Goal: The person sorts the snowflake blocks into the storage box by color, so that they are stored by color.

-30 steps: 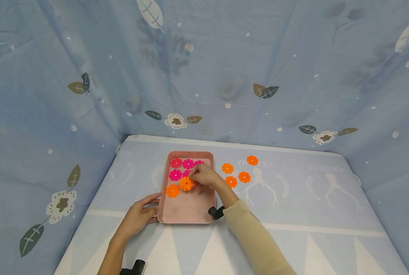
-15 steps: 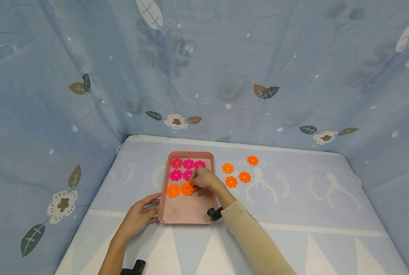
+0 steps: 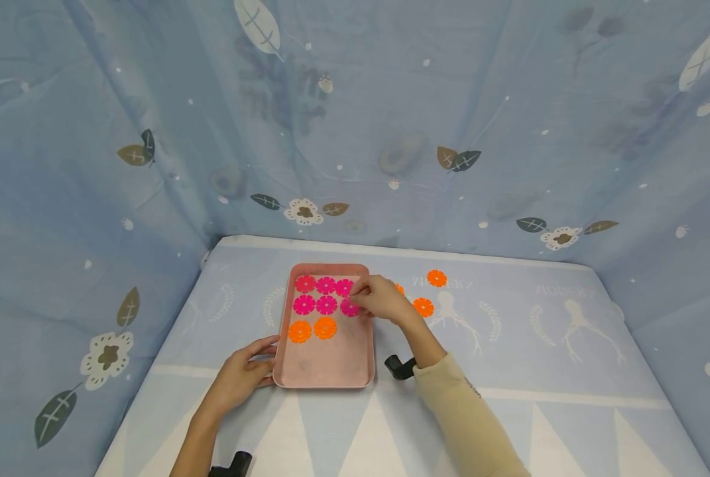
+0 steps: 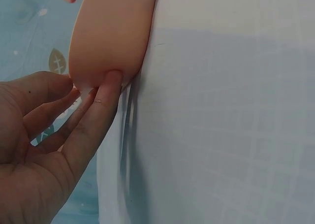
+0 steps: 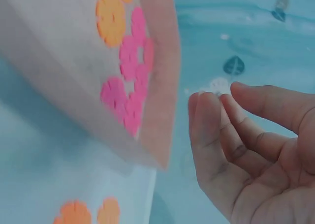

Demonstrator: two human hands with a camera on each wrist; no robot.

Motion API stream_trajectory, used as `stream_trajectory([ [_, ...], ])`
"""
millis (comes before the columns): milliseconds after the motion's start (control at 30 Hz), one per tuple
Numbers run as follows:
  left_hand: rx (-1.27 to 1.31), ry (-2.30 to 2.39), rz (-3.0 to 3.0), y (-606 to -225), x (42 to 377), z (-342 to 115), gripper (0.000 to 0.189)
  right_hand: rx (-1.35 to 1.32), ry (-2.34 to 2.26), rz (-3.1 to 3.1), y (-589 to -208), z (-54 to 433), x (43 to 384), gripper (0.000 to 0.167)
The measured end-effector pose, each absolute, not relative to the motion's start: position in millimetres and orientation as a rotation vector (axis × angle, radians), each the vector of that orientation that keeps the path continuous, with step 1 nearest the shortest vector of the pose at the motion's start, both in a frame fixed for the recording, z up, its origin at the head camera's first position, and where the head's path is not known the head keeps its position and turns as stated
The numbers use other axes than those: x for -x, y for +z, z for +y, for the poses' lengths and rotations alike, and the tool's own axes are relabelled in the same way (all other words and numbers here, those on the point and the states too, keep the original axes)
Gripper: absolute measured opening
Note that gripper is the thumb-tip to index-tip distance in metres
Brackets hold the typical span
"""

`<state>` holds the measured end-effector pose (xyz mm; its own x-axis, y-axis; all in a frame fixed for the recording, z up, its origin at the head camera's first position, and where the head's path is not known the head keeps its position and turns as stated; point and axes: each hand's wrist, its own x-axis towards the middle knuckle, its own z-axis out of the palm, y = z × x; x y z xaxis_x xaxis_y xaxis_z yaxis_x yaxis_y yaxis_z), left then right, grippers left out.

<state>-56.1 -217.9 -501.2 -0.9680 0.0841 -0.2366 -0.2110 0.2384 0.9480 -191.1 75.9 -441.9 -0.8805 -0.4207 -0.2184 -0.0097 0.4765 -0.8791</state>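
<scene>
A pink tray lies on the table, holding flower-shaped discs. Several pink discs fill its far part, and two orange discs lie in front of them. My left hand touches the tray's left side with spread, fairly straight fingers. Over the tray's right rim hovers my right hand, partly covering a pink disc. In the right wrist view, its loosely bent fingers hold nothing.
Right of the tray lie loose orange discs, including a farther orange disc. One orange disc is mostly hidden behind my right hand. A blue patterned curtain rises behind the table.
My right hand has let go of an orange disc, now flat beside the other orange one, and moved right and away to the tray's right rim. My left hand has stayed still.
</scene>
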Motion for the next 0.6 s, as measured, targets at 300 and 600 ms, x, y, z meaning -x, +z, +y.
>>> stream_trajectory([
  [300, 0.118, 1.810, 2.266, -501, 55, -219, 0.047, 0.239, -1.456, 2.350, -449, 130, 189, 0.017],
  [600, 0.120, 1.793, 2.285, -504, 57, -219, 0.046, 0.155, -1.463, 2.395, -463, 166, 191, 0.022],
])
